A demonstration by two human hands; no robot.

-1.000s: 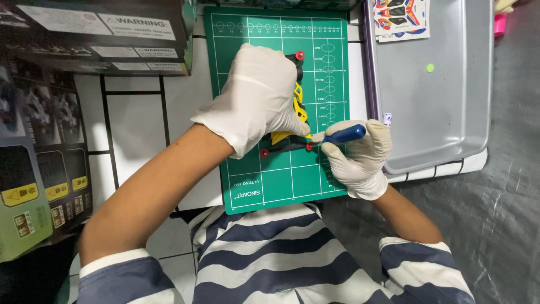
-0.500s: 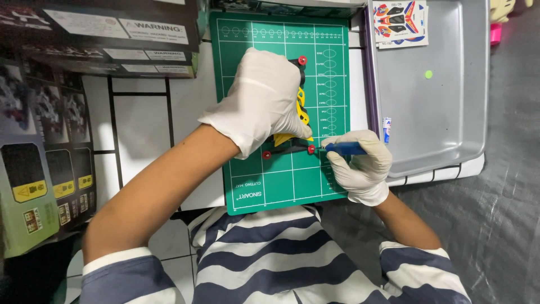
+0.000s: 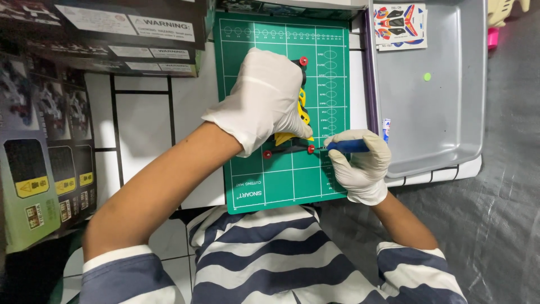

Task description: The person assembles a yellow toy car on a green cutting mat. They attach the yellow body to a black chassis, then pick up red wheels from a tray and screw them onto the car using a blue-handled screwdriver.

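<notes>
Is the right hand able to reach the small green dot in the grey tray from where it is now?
Probably yes. The right hand lies beside the grey tray, whose low rim is open above, and nothing stands between it and the green dot. It holds a blue-handled tool, though.

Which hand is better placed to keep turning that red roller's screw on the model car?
Right hand: it holds the screwdriver, tip at the roller. Left hand pins the car.

- Left hand (image 3: 264, 95): white disposable glove, wrinkled, cuff ending at the wrist.
- Right hand (image 3: 360, 166): matching white glove.
- Forearms bare.
- Shirt (image 3: 270, 264): short sleeves, navy and white horizontal stripes.
</notes>
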